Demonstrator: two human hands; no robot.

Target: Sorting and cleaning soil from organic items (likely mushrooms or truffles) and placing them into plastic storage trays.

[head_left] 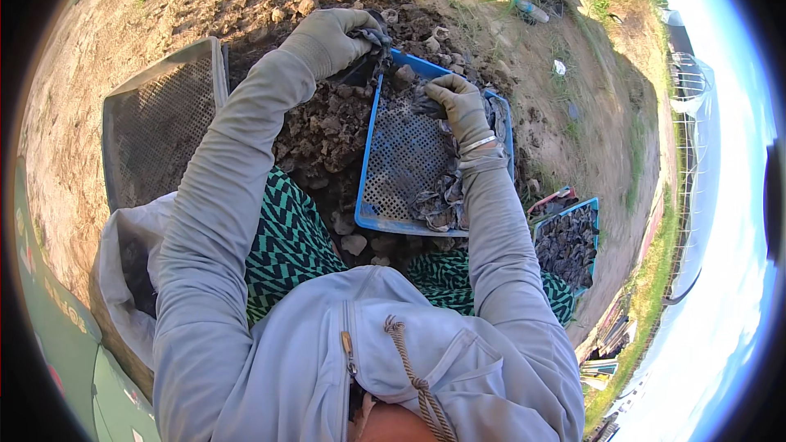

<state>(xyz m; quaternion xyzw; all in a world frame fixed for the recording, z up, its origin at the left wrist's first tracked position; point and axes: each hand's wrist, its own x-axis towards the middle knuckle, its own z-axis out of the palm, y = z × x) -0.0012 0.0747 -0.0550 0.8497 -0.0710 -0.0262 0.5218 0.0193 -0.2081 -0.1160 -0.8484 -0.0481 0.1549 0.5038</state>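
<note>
My left hand [323, 39], in a pale work glove, is closed on a dark grey crumpled scrap [379, 45] at the upper left corner of a blue-rimmed perforated tray [370, 188]. My right hand [461, 106], gloved too, pinches another limp dark scrap [423, 104] over the tray's far right part. More crumpled grey scraps [440, 203] lie along the right side of the tray. Dirty brown lumps [323, 127] are heaped around and left of it. Whether the scraps are cloth or plastic film I cannot tell.
A dirt-stained perforated tray [160, 119] lies tilted at the left, with an open white sack [123, 245] nearer me. A blue tray filled with dark pieces [566, 241] stands at the right. A plastic bottle [530, 10] lies on the ground farther off.
</note>
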